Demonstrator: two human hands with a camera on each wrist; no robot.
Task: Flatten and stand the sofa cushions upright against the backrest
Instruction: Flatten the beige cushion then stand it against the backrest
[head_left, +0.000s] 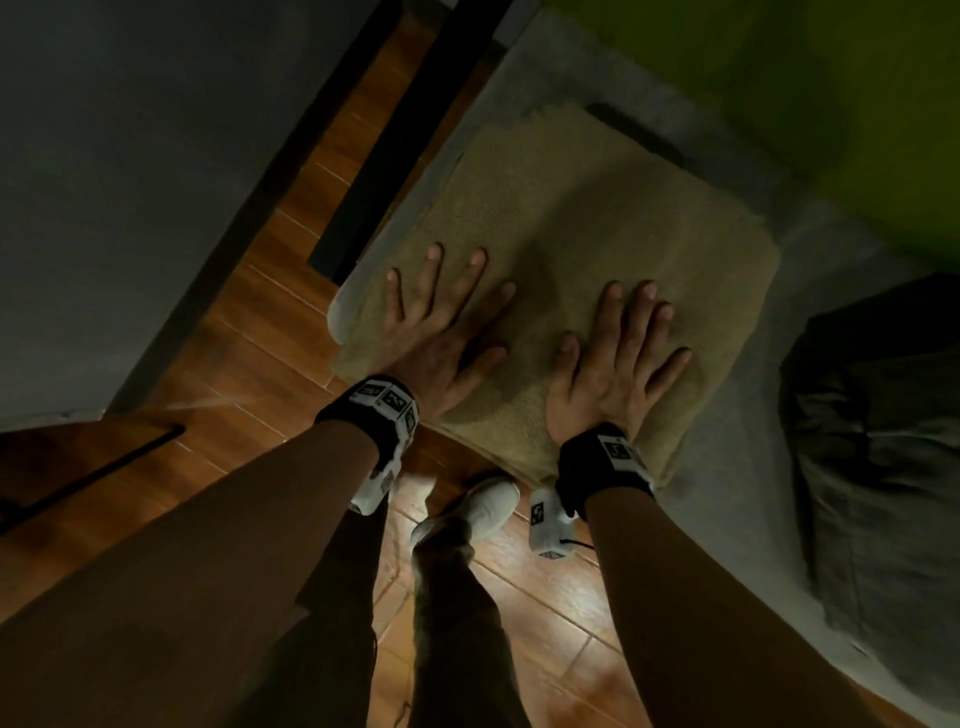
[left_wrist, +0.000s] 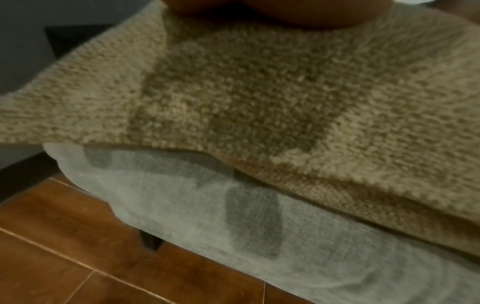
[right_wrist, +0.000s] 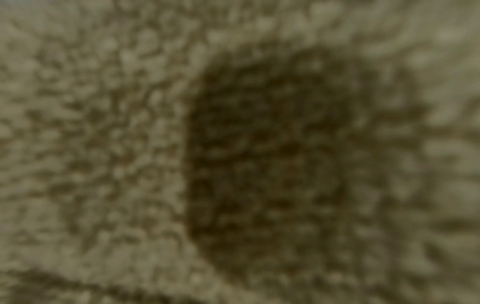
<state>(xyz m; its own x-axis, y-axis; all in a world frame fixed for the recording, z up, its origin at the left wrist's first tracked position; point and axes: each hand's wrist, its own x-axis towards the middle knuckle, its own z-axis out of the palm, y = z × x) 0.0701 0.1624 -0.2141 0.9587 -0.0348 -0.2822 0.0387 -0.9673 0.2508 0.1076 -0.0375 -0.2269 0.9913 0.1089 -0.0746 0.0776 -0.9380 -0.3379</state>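
A tan, fuzzy square cushion (head_left: 587, 239) lies flat on the grey sofa seat (head_left: 810, 249), its near edge at the seat's front. My left hand (head_left: 447, 322) presses palm-down on its near left part with fingers spread and straight. My right hand (head_left: 618, 358) presses flat on its near middle, fingers also spread. The left wrist view shows the cushion (left_wrist: 259, 86) overhanging the grey seat edge (left_wrist: 182, 197). The right wrist view is filled with blurred cushion fabric (right_wrist: 103, 144). A dark grey cushion (head_left: 878, 426) lies slumped on the seat to the right.
The green backrest (head_left: 779, 67) runs along the far right. Brown wood-look floor tiles (head_left: 270, 322) lie left of the sofa, with a dark wall (head_left: 130, 156) and a black strip (head_left: 400, 145) beside them. My legs and a white shoe (head_left: 483, 509) stand at the seat's front.
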